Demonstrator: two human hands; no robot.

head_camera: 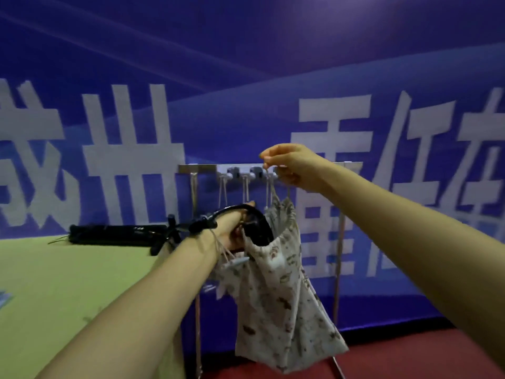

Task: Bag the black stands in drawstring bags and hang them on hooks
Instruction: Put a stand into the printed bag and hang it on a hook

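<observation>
A cream drawstring bag (284,302) with brown print hangs below a metal hook rail (240,170). My right hand (289,165) pinches the bag's drawstring at a hook on the rail. My left hand (232,231) grips the bag's open rim and a curved black stand part (257,222) that pokes out of the mouth. Another black stand (117,235), folded, lies on the green table to the left. Thin cords hang from two other hooks.
The rail stands on thin metal legs (338,269) in front of a blue banner wall with large white characters. The green table (54,296) fills the lower left. Red floor (410,354) shows at the lower right.
</observation>
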